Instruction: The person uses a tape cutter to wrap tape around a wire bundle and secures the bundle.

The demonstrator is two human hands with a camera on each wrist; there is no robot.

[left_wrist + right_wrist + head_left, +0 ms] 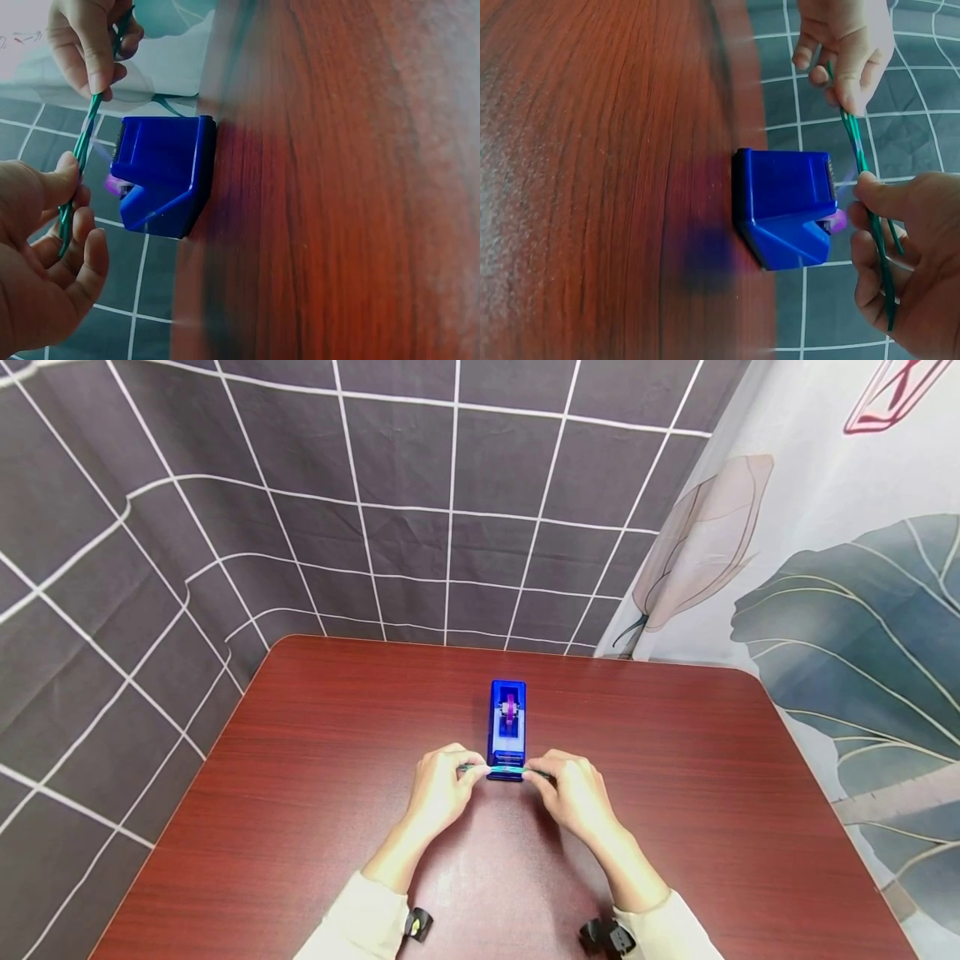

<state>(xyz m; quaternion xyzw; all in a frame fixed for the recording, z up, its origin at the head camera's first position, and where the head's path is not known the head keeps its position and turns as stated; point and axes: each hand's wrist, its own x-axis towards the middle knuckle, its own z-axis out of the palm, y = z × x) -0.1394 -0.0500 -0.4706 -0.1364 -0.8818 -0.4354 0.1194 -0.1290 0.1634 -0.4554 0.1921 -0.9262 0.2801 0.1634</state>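
Observation:
A blue tape dispenser (pixel 496 735) with a purple tape roll (pixel 510 710) stands on the table, its toothed cutting end toward me. Just above that end, a thin bundle of green strands (pixel 860 154) is stretched crosswise between both hands. My left hand (pixel 441 787) pinches one end between thumb and fingers; my right hand (pixel 576 789) pinches the other end the same way. Loose tips of the strands stick out past the right fingers in the right wrist view. A faint purplish strip of tape (pixel 847 182) seems to run from the dispenser to the bundle.
The reddish-brown wooden table (pixel 315 735) has rounded far corners. Behind and to the left hangs a dark grey curtain (pixel 397 460) with a white grid; a white leaf-patterned curtain (pixel 810 485) hangs on the right. Each wrist wears a small black device (pixel 418 924).

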